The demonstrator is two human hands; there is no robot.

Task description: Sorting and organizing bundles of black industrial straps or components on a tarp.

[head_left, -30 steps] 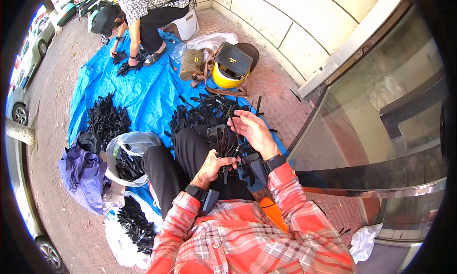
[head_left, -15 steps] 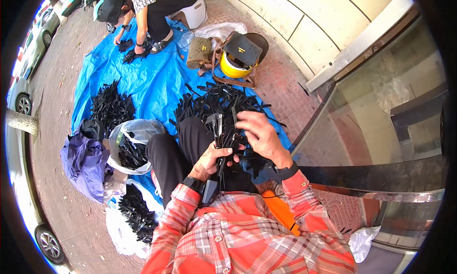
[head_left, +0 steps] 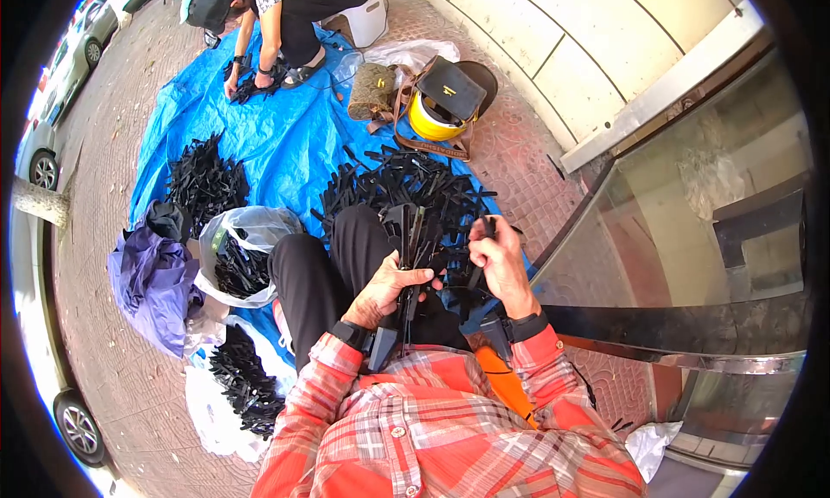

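Observation:
In front of my lap my left hand (head_left: 387, 289) is closed round an upright bundle of thin black strips (head_left: 413, 230), their tops fanned a little above the thumb. I cannot make out what kind of part they are. To the right of the bundle, and apart from it, my right hand (head_left: 501, 263) is raised with its fingers curled; a short black strip (head_left: 490, 228) shows between the fingertips. Just beyond my knees a large heap of the same black strips (head_left: 380, 182) lies on a blue tarp (head_left: 281, 165).
Left of my legs stand a clear plastic bag (head_left: 285, 224) of strips, a purple cloth bundle (head_left: 151, 277) and another strip pile (head_left: 242, 381). A second heap (head_left: 206, 176) lies farther off. A yellow bucket (head_left: 428, 126) and glass panel (head_left: 674, 195) are right. A co-worker (head_left: 298, 22) crouches beyond.
My right hand has moved a little right, away from the bundle, and its fingers have curled in round a strip. My left hand keeps its hold. The co-worker's hands have shifted over the far strips.

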